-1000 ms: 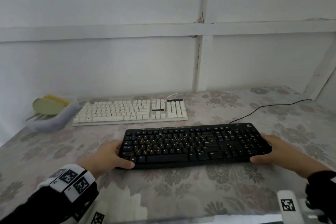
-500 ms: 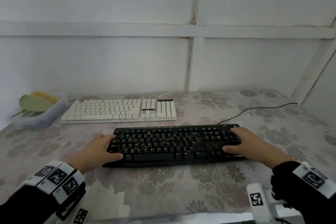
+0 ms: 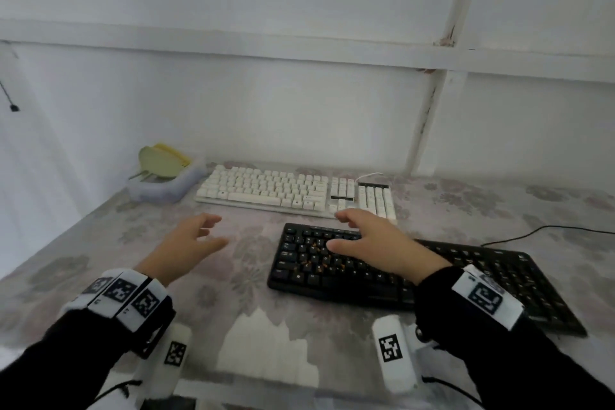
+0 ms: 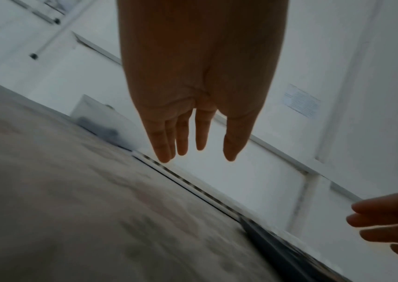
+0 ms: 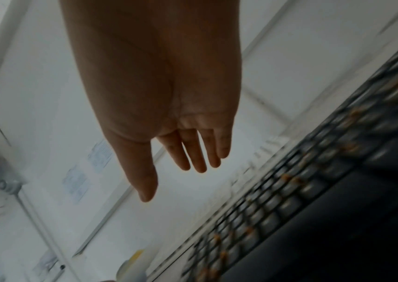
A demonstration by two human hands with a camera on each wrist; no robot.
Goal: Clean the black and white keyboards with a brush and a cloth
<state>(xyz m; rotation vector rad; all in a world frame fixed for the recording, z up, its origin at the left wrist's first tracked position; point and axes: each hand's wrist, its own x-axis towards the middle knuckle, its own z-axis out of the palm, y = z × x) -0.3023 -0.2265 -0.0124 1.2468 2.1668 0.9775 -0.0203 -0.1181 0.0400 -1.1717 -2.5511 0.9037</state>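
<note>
- At the 10 o'clock corner of the desk (image 3: 213, 280) sits a pale tray (image 3: 166, 188) holding a greenish tool and something yellow; we take these for the brush and cloth, though the head view is too small to settle which is which.
- Left hand (image 3: 186, 243): empty, fingers loosely spread, above the bare floral desk surface and pointing toward 11 o'clock, at the tray.
- Right hand (image 3: 376, 240): empty too, fingers straight, over the left half of the black keyboard (image 3: 499, 276); whether it touches the keys we cannot tell.
- Black keyboard lies near us at 3 o'clock, skewed, orange crumbs scattered among its left-hand keys. White keyboard (image 3: 283, 190) lies behind it at 12 o'clock, just beside the tray.
- Judgement: the step in hand is fetching a tool; no cleaning has begun.
- To do it well, we should carry the left hand over the front edge of the white keyboard's left end without dragging across its keys, and take the brush by its handle, not the bristles.
- We would brush first and wipe after, since the crumbs sit between the keys.
- The right hand is well placed to steady the black keyboard by its frame; pressing on the keys would drive crumbs deeper.
- Risk: the tray looks light and may slide when the tool is lifted out.
</note>
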